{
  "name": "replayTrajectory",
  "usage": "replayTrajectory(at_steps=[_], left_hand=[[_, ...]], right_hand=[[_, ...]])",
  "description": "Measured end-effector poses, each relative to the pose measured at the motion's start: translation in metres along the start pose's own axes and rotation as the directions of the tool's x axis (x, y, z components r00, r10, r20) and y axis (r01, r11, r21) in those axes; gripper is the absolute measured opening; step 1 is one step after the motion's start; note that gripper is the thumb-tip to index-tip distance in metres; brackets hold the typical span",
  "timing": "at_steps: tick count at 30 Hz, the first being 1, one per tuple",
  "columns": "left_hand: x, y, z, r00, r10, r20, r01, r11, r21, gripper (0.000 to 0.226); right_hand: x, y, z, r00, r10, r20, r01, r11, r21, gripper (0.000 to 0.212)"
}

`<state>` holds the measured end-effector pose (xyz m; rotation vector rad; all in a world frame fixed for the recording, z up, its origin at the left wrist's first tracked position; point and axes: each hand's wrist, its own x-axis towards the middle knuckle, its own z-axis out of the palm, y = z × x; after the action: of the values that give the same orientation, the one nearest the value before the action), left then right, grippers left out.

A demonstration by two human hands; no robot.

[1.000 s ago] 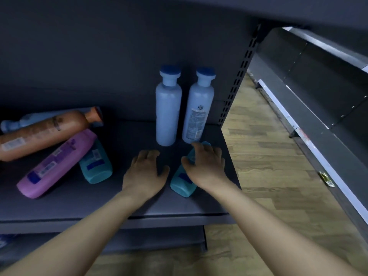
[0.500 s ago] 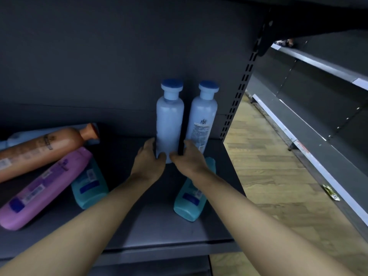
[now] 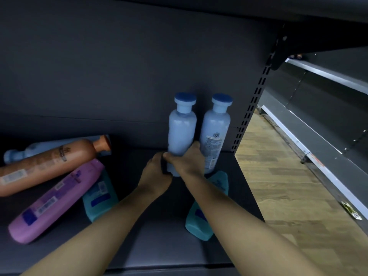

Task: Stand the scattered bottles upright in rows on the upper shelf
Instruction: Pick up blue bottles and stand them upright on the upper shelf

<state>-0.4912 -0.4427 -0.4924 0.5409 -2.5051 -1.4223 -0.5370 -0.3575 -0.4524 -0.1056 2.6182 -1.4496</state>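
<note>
Your right hand (image 3: 187, 162) wraps the lower body of the left blue bottle (image 3: 182, 132), thumb on one side, fingers slipped between it and the right blue bottle (image 3: 216, 134). My read: you're squaring it into the back row. Your left hand (image 3: 156, 172) sits against its base; gripping or just steadying, I can't tell. Both bottles stand upright at the back right of the shelf (image 3: 151, 248). The right one's label shows small print, unreadable. A teal bottle (image 3: 195, 228) lies flat under your right forearm. At left lie an orange bottle (image 3: 47, 162) and a purple bottle (image 3: 53, 204), labels blurred.
</note>
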Motion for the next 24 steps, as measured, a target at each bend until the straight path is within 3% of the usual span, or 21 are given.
replayTrajectory(at_steps=[9,15,18,21,24], left_hand=[[-0.011,-0.017,-0.021,0.994,-0.104,0.035,0.098,0.985,0.143,0.065],[-0.032,-0.017,-0.035,0.987,-0.155,0.052,0.146,0.978,0.150,0.065],[-0.048,-0.009,-0.041,0.971,-0.210,0.116,0.201,0.976,0.081,0.076],[-0.064,0.001,-0.052,0.944,-0.215,0.248,0.247,0.963,-0.105,0.099],[-0.081,0.012,-0.062,0.903,-0.211,0.373,0.310,0.923,-0.228,0.098]], right_hand=[[-0.006,-0.001,0.004,0.990,0.010,-0.139,-0.007,1.000,0.016,0.057],[-0.029,0.004,-0.006,0.998,0.004,-0.067,0.002,0.997,0.082,0.054],[-0.042,0.004,-0.010,0.999,0.011,0.033,-0.015,0.994,0.111,0.050],[-0.054,0.002,-0.014,0.994,0.029,0.106,-0.047,0.984,0.170,0.038],[-0.069,0.000,-0.016,0.981,0.076,0.179,-0.120,0.961,0.251,0.030]])
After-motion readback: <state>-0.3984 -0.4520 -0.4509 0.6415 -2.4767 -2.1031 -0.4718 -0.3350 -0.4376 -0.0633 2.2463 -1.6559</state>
